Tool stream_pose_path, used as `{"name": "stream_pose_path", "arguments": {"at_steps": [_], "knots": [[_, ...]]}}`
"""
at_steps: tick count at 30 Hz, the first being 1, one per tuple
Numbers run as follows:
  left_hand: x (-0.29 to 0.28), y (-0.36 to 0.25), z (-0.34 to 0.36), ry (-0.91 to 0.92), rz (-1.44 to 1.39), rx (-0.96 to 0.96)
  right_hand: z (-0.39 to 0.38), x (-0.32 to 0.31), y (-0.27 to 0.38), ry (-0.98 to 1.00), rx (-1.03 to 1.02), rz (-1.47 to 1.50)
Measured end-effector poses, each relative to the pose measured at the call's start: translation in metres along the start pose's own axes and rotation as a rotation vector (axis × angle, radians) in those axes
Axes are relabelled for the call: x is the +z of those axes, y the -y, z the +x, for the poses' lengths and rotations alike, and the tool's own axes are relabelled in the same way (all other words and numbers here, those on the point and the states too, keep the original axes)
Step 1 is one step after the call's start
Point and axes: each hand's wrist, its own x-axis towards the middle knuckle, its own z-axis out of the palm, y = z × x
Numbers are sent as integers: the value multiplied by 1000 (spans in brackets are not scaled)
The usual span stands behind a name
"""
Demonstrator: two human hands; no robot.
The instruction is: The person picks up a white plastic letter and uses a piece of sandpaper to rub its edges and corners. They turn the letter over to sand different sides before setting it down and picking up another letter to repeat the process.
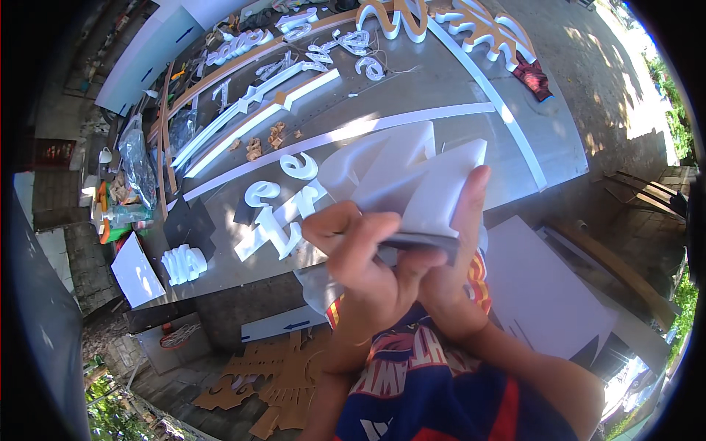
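held piece: a white foam cut-out shape (412,176) with a dark grey underside is held up in the middle of the frame, well above the worktop (441,88)
left hand (364,264): closed round the lower left edge of the shape, fingers curled over the dark underside
right hand (448,250): clamped on the right edge, thumb pressed flat up the white face
in the way: a good chunk of the worktop's centre is blocked by the shape and both hands
white letters (276,213): laid flat on the grey worktop, just left of the hands
long white strips (250,121): lined up diagonally at upper left
orange-edged letters (448,22): spread along the top of the frame
brown cardboard cut-outs (276,378): dumped on the ground at lower left
white boards (540,290): stacked at the right, below the worktop's edge
small white ribbed piece (184,263): sat at the worktop's lower left corner
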Motion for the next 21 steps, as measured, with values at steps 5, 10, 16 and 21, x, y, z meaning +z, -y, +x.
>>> {"name": "stream_pose_path", "arguments": {"at_steps": [5, 10, 16, 21], "knots": [[-1, 8, 7, -43, -13, 66, 2, 6, -8, -15, -10, 60], [-6, 27, -8, 10, -228, -33, 4, 2, -16, -8, -208, -339], [-25, 39, -8, -74, -485, -335, 21, -12, -1, 17, -261, -462], [-34, 11, 4, -91, -672, -431, 24, -7, -1, 88, -276, -330]]}}
